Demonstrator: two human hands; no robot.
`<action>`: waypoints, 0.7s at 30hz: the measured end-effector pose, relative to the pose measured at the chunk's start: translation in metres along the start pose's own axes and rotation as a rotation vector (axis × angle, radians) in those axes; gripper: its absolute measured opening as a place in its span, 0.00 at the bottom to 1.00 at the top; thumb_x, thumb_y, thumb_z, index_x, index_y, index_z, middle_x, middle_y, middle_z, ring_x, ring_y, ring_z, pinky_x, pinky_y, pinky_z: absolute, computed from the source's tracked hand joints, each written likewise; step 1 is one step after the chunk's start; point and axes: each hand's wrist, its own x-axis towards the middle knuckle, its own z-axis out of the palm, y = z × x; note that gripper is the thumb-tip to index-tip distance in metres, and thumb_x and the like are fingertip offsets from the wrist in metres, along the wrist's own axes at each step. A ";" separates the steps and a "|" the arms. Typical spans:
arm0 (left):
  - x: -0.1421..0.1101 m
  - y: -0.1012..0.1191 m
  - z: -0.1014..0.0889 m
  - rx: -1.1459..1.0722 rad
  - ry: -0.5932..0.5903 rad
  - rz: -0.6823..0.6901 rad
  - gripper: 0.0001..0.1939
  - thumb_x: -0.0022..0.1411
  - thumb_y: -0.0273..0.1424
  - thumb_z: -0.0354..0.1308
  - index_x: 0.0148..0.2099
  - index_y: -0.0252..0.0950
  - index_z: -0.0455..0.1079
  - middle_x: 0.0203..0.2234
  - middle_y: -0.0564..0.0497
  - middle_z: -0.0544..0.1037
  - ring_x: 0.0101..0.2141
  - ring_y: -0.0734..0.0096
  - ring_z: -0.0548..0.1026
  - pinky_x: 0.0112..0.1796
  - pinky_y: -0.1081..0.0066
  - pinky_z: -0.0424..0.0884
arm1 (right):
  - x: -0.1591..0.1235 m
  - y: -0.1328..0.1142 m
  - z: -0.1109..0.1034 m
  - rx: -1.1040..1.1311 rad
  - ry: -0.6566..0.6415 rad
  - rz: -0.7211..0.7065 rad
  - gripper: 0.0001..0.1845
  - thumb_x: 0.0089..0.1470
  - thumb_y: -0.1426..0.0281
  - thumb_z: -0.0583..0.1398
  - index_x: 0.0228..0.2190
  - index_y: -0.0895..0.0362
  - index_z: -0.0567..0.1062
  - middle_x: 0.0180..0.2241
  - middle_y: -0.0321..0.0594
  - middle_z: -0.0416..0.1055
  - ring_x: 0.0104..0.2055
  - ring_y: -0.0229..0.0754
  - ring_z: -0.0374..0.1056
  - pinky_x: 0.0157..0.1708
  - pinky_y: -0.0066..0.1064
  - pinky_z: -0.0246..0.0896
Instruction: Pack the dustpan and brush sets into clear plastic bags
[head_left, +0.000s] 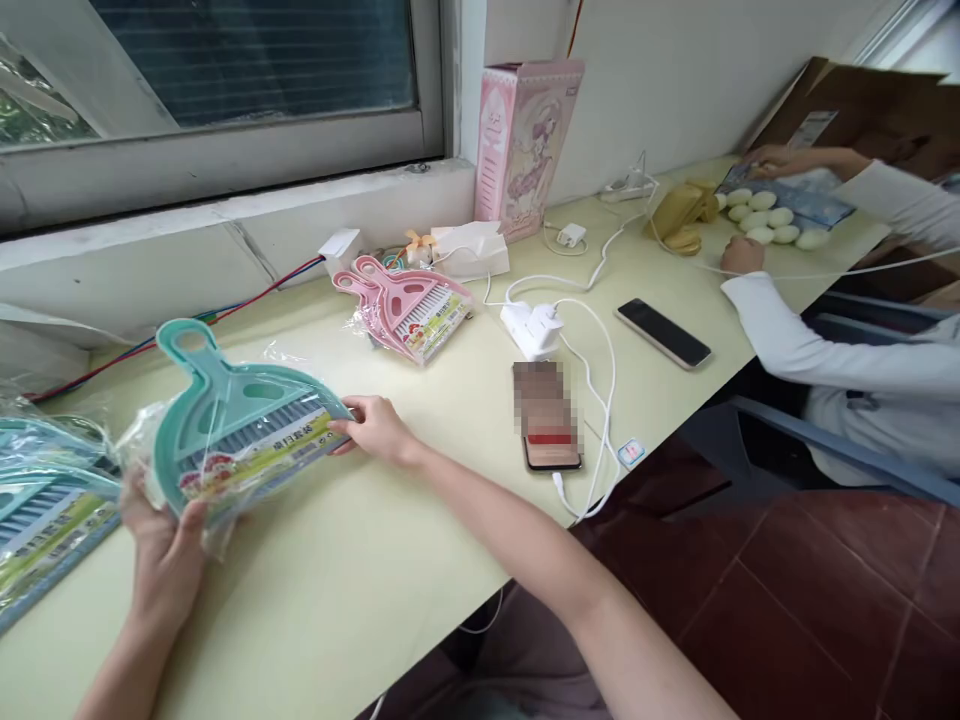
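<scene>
Between my two hands is a teal dustpan and brush set [247, 400] in a clear plastic wrapper, held tilted over the table with its handle pointing away from me. My left hand [166, 545] grips its lower left corner, thumb on the front. At the right corner, my right hand [375, 430] pinches the edge. More wrapped teal dustpan sets [52, 510] lie at the far left. Farther back, pink dustpan sets [409, 300] in plastic overlap each other on the table.
A pink box [525, 150] stands against the wall. White cables run from a power adapter [532, 328] past a plugged-in phone [551, 420]. Another phone [664, 333] lies to the right. Beyond it, a co-worker's hand [742, 257] rests near white egg-shaped objects [761, 215].
</scene>
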 end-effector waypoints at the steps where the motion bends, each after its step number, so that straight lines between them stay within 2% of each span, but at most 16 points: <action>1: 0.000 0.000 0.002 -0.029 0.062 0.080 0.44 0.46 0.46 0.62 0.59 0.89 0.44 0.55 0.74 0.72 0.53 0.58 0.76 0.38 0.58 0.80 | 0.001 0.000 -0.001 -0.002 0.033 0.006 0.18 0.49 0.61 0.71 0.42 0.53 0.81 0.33 0.35 0.79 0.29 0.44 0.78 0.32 0.35 0.78; 2: -0.001 0.000 0.005 -0.041 0.092 0.156 0.46 0.44 0.46 0.63 0.58 0.92 0.43 0.59 0.79 0.67 0.58 0.57 0.72 0.44 0.56 0.79 | 0.002 -0.001 -0.002 0.000 0.072 0.013 0.18 0.50 0.61 0.71 0.43 0.52 0.81 0.34 0.35 0.79 0.29 0.44 0.79 0.33 0.36 0.79; 4: -0.004 0.003 0.012 0.041 0.082 0.258 0.47 0.39 0.44 0.67 0.57 0.91 0.50 0.63 0.80 0.60 0.61 0.53 0.69 0.52 0.52 0.75 | 0.005 -0.003 -0.003 0.016 0.131 0.029 0.18 0.51 0.60 0.70 0.43 0.53 0.80 0.35 0.37 0.80 0.29 0.45 0.79 0.33 0.35 0.79; 6: -0.008 0.008 0.021 0.210 0.100 0.269 0.45 0.39 0.43 0.69 0.58 0.82 0.59 0.66 0.72 0.58 0.56 0.50 0.74 0.58 0.51 0.71 | 0.006 -0.004 -0.004 0.038 0.145 0.033 0.17 0.53 0.60 0.69 0.42 0.55 0.79 0.37 0.39 0.80 0.29 0.45 0.79 0.33 0.35 0.79; 8: -0.010 0.015 0.030 0.272 0.229 0.264 0.36 0.46 0.44 0.68 0.59 0.70 0.67 0.64 0.62 0.62 0.50 0.53 0.78 0.58 0.52 0.71 | 0.007 -0.004 -0.002 0.049 0.122 0.028 0.16 0.53 0.61 0.69 0.41 0.55 0.78 0.37 0.40 0.80 0.29 0.45 0.79 0.33 0.35 0.79; 10: -0.007 0.020 0.035 0.230 0.367 0.310 0.27 0.50 0.43 0.68 0.54 0.61 0.74 0.55 0.56 0.70 0.54 0.55 0.75 0.55 0.56 0.75 | 0.007 -0.003 0.000 0.047 0.106 0.020 0.16 0.52 0.61 0.69 0.40 0.56 0.78 0.37 0.40 0.80 0.30 0.45 0.80 0.32 0.34 0.80; 12: -0.003 0.021 0.035 0.187 0.380 0.321 0.21 0.51 0.42 0.68 0.50 0.53 0.78 0.50 0.52 0.73 0.57 0.56 0.72 0.52 0.60 0.77 | 0.007 -0.002 0.002 0.034 0.104 0.011 0.16 0.51 0.61 0.70 0.39 0.56 0.77 0.36 0.40 0.79 0.29 0.44 0.80 0.32 0.34 0.80; 16: 0.000 0.014 0.025 0.123 0.340 0.305 0.11 0.53 0.40 0.68 0.37 0.42 0.79 0.46 0.48 0.75 0.54 0.56 0.73 0.46 0.63 0.79 | 0.006 -0.002 0.000 -0.019 0.092 -0.024 0.12 0.53 0.66 0.68 0.38 0.57 0.76 0.35 0.39 0.80 0.26 0.40 0.78 0.28 0.31 0.79; 19: -0.003 0.013 0.025 0.054 0.374 0.350 0.08 0.55 0.38 0.68 0.33 0.40 0.76 0.56 0.48 0.71 0.61 0.55 0.67 0.53 0.61 0.74 | 0.002 -0.001 -0.001 -0.028 0.070 -0.048 0.09 0.53 0.70 0.67 0.36 0.58 0.74 0.35 0.40 0.80 0.24 0.38 0.77 0.24 0.27 0.77; 21: -0.005 0.015 0.028 -0.034 0.348 0.296 0.09 0.56 0.36 0.67 0.31 0.38 0.72 0.58 0.48 0.69 0.63 0.56 0.64 0.53 0.63 0.74 | -0.003 0.002 0.000 -0.016 0.048 -0.083 0.11 0.52 0.70 0.68 0.36 0.58 0.73 0.35 0.40 0.79 0.25 0.38 0.77 0.24 0.26 0.77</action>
